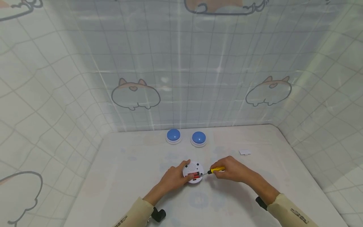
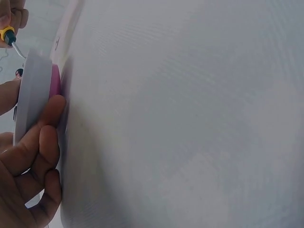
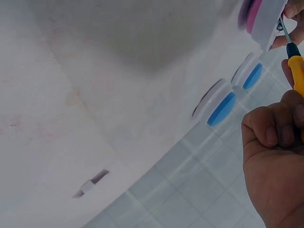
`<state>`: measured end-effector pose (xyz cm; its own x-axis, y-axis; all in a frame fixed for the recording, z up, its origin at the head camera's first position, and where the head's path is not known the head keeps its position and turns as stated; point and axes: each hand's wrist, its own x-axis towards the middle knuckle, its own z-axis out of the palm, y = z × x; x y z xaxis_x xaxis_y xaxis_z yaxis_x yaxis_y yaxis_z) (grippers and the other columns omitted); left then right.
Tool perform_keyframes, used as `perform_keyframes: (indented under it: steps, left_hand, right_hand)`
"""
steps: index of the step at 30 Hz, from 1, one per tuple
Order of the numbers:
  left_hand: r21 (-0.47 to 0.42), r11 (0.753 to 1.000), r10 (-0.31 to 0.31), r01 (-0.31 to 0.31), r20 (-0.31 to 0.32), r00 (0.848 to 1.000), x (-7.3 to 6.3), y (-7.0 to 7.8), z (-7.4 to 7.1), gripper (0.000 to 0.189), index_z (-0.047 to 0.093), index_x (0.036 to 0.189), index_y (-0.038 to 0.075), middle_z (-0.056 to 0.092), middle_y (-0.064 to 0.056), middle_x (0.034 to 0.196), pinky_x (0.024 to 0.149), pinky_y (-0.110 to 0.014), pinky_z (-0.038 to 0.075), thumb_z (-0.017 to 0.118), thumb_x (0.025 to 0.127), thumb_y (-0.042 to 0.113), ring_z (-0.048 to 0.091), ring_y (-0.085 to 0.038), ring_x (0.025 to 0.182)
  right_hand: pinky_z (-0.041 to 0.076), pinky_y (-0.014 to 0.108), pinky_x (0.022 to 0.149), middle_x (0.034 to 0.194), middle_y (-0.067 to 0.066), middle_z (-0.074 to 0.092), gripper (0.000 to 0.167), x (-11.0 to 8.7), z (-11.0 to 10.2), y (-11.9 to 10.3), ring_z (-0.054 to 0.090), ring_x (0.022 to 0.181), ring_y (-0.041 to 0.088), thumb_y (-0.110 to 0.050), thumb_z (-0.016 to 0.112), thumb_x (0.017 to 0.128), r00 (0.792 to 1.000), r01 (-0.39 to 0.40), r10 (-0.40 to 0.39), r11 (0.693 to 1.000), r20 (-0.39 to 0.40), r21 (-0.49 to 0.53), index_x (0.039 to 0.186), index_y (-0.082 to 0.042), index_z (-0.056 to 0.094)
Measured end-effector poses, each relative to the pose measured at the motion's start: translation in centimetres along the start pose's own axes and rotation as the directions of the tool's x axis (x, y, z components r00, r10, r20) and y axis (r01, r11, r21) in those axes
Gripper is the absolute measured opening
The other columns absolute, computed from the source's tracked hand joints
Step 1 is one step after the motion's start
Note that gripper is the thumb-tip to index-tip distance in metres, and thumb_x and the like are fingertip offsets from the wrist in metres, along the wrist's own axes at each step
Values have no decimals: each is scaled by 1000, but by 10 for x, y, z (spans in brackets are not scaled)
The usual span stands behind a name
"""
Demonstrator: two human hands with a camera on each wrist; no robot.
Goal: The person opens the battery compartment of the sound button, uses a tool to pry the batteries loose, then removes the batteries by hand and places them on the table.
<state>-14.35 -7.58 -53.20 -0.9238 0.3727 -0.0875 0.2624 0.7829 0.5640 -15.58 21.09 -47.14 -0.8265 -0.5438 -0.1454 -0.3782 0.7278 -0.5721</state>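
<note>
A round white push-button buzzer (image 1: 192,166) lies underside up at the table's front middle, its pink dome (image 2: 55,81) facing down. Two red batteries (image 1: 196,177) show in its uncovered compartment, beside a patch of speaker holes. My left hand (image 1: 173,179) grips the buzzer's left side, the thumb over the batteries and the other fingers around the rim. Between the fingers of my right hand (image 1: 233,170) is a yellow-handled screwdriver (image 1: 218,169). Its metal tip points left and meets the right end of the battery compartment.
Two blue-domed buzzers, a left one (image 1: 173,135) and a right one (image 1: 198,138), stand near the back wall. A small white battery cover (image 1: 244,152) lies on the table (image 1: 127,176) at the right. Grid-patterned curtains (image 1: 181,69) enclose the back and both sides.
</note>
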Motion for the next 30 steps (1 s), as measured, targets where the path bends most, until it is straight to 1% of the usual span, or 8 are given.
perform_keyframes:
  steps: [2,6,10,13,15,20,26,30]
  left_hand:
    - [-26,1000,-3,3,3,1000,-1,0,0,71,45,151,24,55,9,64,65,-33,41,66,92,57,51,-15,72]
    - [-74,997,-8,8,10,1000,-2,2,1,71,43,152,23,59,14,60,70,-35,43,67,93,53,52,-15,75]
    - [-122,992,-3,6,18,1000,-3,4,1,72,41,154,21,62,15,58,69,-32,43,68,94,49,55,-10,67]
    - [-150,989,-8,12,29,1000,-4,4,1,73,40,155,20,62,13,59,64,-29,42,69,93,48,55,-7,60]
    - [-151,988,-11,16,32,999,-3,4,1,73,40,155,20,63,12,59,63,-29,42,68,94,48,55,-7,60]
    - [-150,989,-7,10,26,1000,-2,2,1,72,40,154,20,63,14,59,66,-31,42,67,94,50,54,-10,67]
    - [-152,988,6,-3,24,1000,-2,2,1,72,41,154,20,62,14,59,63,-29,42,67,94,50,53,-9,63]
    - [-138,990,-13,17,26,1000,-1,3,1,71,41,154,21,62,15,58,64,-30,41,68,94,49,52,-11,68]
  right_hand:
    - [53,38,87,109,-8,75,26,0,1,1,64,100,14,-25,72,90,1000,6,-6,1000,0,-1,114,-17,78]
    - [53,32,84,109,-8,75,26,-1,2,3,63,97,13,-24,72,90,1000,1,-1,1000,0,20,114,-16,78]
    - [54,32,84,110,-6,75,27,-1,2,2,63,97,13,-25,72,91,1000,5,-5,1000,4,30,115,-14,77]
    - [54,36,86,110,-7,75,26,0,1,-1,64,98,13,-25,71,92,1000,16,-16,1000,6,17,115,-14,77]
    - [54,36,87,109,-8,75,25,1,0,-2,65,98,13,-24,71,92,999,32,-32,999,6,0,114,-15,78]
    - [55,34,86,106,-9,75,23,2,-2,-7,66,96,11,-22,71,91,998,64,-64,996,3,-62,112,-18,79]
    - [54,33,87,104,-12,75,22,4,-5,-18,66,97,9,-25,72,91,998,56,-52,987,28,-152,112,-20,79]
    - [54,35,88,104,-12,75,23,5,-8,-27,66,97,10,-27,73,91,998,60,-53,978,42,-202,112,-20,79]
